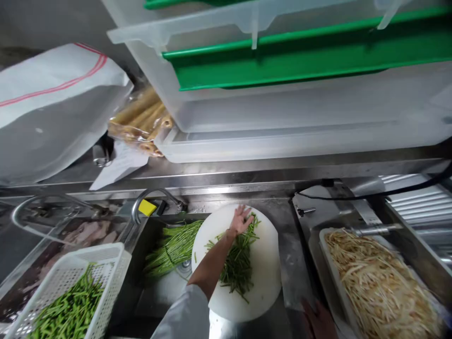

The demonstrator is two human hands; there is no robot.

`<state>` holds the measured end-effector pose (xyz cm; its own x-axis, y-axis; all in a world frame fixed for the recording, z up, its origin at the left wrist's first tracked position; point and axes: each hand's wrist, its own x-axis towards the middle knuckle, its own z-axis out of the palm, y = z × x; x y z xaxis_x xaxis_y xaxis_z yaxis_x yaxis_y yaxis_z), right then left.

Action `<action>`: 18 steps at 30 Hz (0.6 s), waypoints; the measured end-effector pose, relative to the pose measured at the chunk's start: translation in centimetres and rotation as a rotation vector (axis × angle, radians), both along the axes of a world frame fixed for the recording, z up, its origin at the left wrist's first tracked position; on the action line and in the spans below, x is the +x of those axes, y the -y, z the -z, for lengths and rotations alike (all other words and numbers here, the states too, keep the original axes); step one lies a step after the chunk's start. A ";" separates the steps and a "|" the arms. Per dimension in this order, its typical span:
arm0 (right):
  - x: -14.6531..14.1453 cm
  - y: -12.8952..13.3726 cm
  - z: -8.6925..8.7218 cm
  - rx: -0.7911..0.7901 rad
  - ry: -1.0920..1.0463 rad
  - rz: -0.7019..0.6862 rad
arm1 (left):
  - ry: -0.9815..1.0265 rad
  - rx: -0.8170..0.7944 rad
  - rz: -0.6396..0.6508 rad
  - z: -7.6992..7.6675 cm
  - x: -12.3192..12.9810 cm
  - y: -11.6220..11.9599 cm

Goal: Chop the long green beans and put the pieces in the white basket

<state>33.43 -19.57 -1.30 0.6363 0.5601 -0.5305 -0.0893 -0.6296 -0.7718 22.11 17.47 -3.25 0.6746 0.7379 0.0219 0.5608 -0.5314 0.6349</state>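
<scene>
My left hand (241,220) reaches over a round white cutting board (266,282), fingers spread, at the top end of a pile of cut green stalks (238,268). Low in the picture, right of the board, my right hand (319,321) is dark and blurred. Its fingers seem curled at the end of a broad, flat metal blade, like a cleaver (295,287), beside the board's edge. Left of the board, a bunch of long thin green stalks (174,247) lies in the sink, partly beneath the board.
A white perforated basket (118,268) with cut green pieces stands at the left. Raw meat (88,233) lies in the sink behind it. At right sits a tray of bean sprouts (381,278). Curved taps (155,192) and a shelf with clear bins (282,141) run along the back.
</scene>
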 end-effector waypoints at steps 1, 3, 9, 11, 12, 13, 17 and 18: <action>0.6 -0.9 0.4 0.013 -0.054 -0.015 | 0.010 0.012 0.103 -0.1 0.7 0.5; 1.8 -2.4 0.9 0.036 -0.120 -0.033 | 0.047 0.046 0.298 -0.4 1.2 1.9; 4.1 -5.4 1.6 0.052 -0.152 -0.099 | 0.081 0.107 0.501 -4.2 -4.2 7.4; 4.6 -6.0 1.7 0.061 -0.150 -0.145 | 0.012 0.154 0.331 -5.4 -7.4 9.8; 4.7 -6.3 1.7 0.064 -0.146 -0.176 | -0.038 0.184 0.238 -5.6 -9.0 11.2; 4.9 -6.5 1.6 0.067 -0.146 -0.216 | -0.093 0.216 0.168 -5.6 -10.5 12.6; 4.9 -7.6 0.9 0.071 -0.171 -0.389 | -0.236 0.305 0.122 -3.2 -13.5 17.3; 4.7 -7.8 0.6 0.071 -0.175 -0.418 | -0.243 0.313 0.101 -2.5 -13.2 17.7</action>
